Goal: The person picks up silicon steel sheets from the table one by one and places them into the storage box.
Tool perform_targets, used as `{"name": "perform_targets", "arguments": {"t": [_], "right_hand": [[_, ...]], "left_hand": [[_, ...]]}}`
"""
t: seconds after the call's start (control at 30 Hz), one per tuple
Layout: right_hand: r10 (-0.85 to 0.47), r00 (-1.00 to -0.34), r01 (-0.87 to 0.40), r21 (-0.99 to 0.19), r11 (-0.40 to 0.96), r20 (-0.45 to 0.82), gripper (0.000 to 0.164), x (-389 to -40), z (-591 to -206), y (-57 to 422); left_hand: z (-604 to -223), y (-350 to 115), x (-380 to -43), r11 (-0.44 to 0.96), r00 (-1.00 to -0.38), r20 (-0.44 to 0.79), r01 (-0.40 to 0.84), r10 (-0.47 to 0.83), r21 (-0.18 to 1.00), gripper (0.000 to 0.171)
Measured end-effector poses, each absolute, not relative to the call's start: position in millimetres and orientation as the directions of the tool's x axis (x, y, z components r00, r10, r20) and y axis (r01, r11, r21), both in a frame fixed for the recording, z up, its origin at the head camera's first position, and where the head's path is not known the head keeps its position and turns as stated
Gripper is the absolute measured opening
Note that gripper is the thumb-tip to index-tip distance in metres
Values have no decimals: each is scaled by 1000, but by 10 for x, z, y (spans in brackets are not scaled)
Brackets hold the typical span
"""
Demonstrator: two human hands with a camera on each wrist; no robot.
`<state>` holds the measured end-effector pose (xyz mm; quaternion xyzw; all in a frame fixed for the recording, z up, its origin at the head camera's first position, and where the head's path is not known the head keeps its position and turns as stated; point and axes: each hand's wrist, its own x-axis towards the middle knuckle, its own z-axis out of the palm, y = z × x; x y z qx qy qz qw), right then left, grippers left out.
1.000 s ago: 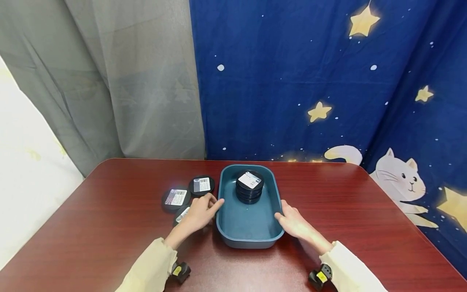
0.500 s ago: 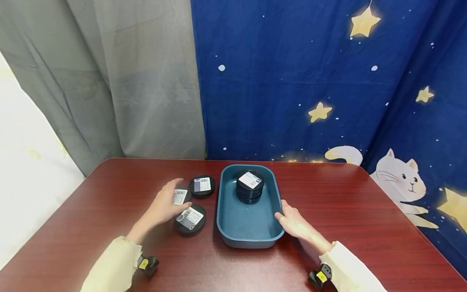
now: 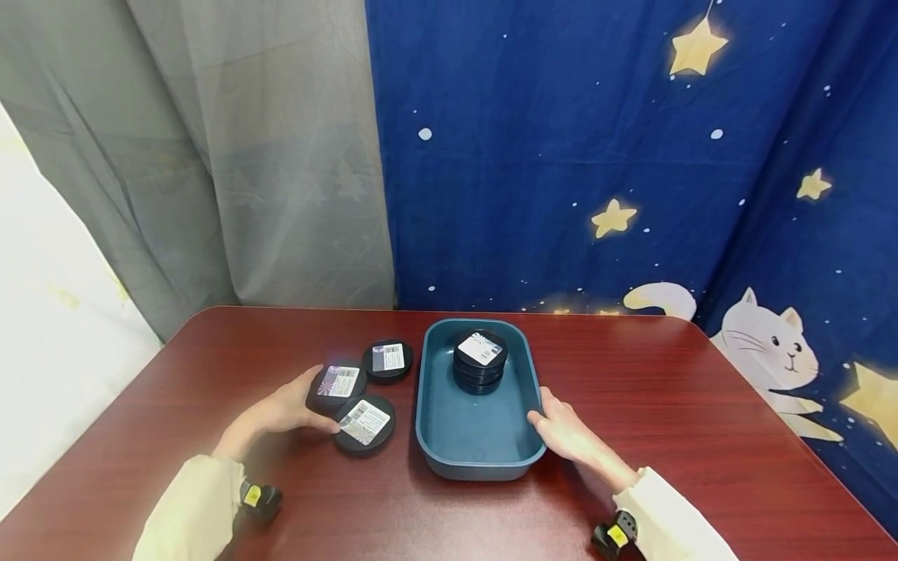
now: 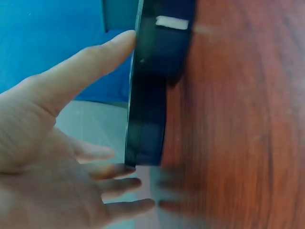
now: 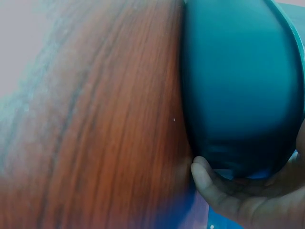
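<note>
My left hand [image 3: 281, 407] reaches in from the left beside two flat round black tins with labels. The thumb is close to the edge of the near tin [image 3: 365, 425]; whether it touches is unclear. The fingers lie along the far-left side of the second tin [image 3: 337, 384]. In the left wrist view the fingers [image 4: 126, 187] are spread and fairly straight. A third tin [image 3: 388, 361] lies just behind. My right hand [image 3: 563, 430] grips the right side of a blue-green rectangular bin [image 3: 477, 440], fingers [image 5: 202, 176] against its outer wall. Inside stands a stack of similar tins [image 3: 479, 362].
Everything stands on a dark red wooden table [image 3: 631, 374] with rounded back corners. A grey curtain [image 3: 302, 156] and a blue star-patterned curtain [image 3: 526, 195] hang behind it. Black wrist cameras sit at both cuffs.
My left hand has moved left from the bin's left rim, over the near tin, to the left side of the loose tins. My right hand and the bin have stayed put.
</note>
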<state>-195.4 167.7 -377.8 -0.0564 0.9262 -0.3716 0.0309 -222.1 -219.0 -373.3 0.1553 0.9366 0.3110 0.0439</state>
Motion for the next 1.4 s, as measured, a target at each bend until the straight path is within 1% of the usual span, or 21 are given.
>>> {"name": "perform_targets", "arguments": {"t": [0.1,0.17,0.33,0.43,0.57,0.7,0.83,1.03,1.27,1.4], "right_hand": [[-123,-992,-74,-696,714,-21,39,-1948,-3784,1675],[-124,-992,-80,-692,718,-14,38,-1944,-3784,1678],[-134,-991,-102,-684,722,6,38,-1941,-3778,1684],[-129,-992,-85,-698,711,-10,39,-1944,-3790,1675],[-115,-993,-55,-717,695,-36,40,-1947,-3812,1659],[-116,-993,-55,-716,696,-37,40,-1953,-3823,1655],[-116,-993,-65,-702,709,-25,39,-1962,-3835,1661],[-123,-992,-67,-703,708,-30,38,-1958,-3834,1666],[-125,-992,-84,-692,717,-8,37,-1950,-3817,1675],[-122,-992,-81,-695,714,-10,38,-1951,-3810,1678]], "left_hand": [[-3730,-2236,-2215,748,-936,-3,279,352,602,93],[-3748,-2255,-2226,755,-937,-14,272,349,597,88],[-3848,-2249,-2322,804,-955,-20,238,297,545,92],[-3880,-2218,-2384,834,-965,-5,224,263,505,94],[-3885,-2160,-2438,856,-966,10,234,259,461,92],[-3882,-2125,-2458,869,-965,4,238,262,434,88],[-3892,-2135,-2468,869,-967,27,238,252,434,86],[-3924,-2184,-2467,862,-969,100,247,227,442,84],[-3897,-2228,-2468,862,-970,122,241,208,446,88],[-3877,-2239,-2445,856,-972,135,234,193,460,87]]}}
